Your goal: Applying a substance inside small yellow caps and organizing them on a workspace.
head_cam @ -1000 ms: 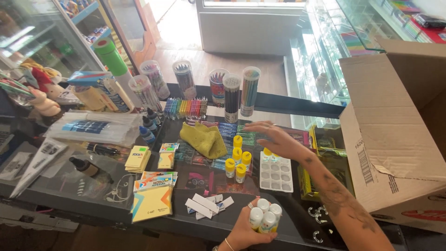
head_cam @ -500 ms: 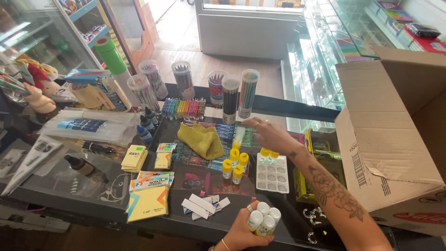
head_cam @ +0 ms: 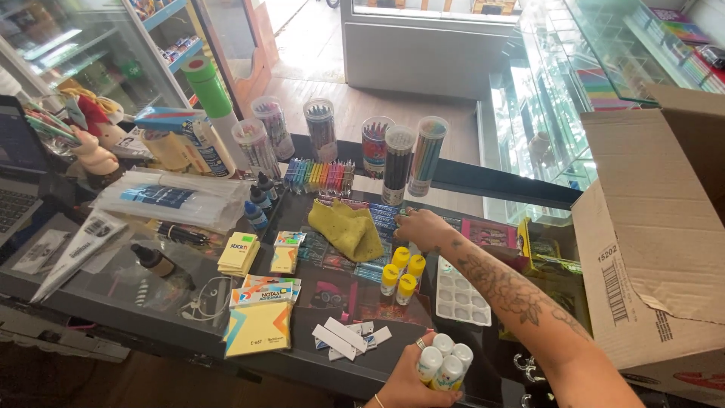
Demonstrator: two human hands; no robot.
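We hold a cluster of white glue sticks [head_cam: 445, 363] upright in our left hand [head_cam: 411, 381], fingers wrapped closed around them at the near edge of the tabletop [head_cam: 189, 298]. Our right hand [head_cam: 423, 227] reaches across to the yellow-capped glue sticks [head_cam: 404, 268], resting palm down just beyond them; its fingers curl under, so we cannot tell whether they grip anything. We judge this a sorting step, and the next move calls for a careful pinch among crowded items. A white palette tray [head_cam: 461, 291] lies just right, a yellow cloth [head_cam: 347, 227] left, a cardboard box [head_cam: 657, 227] walls off the right. Open room is only the dark strip near the white erasers [head_cam: 343, 338].
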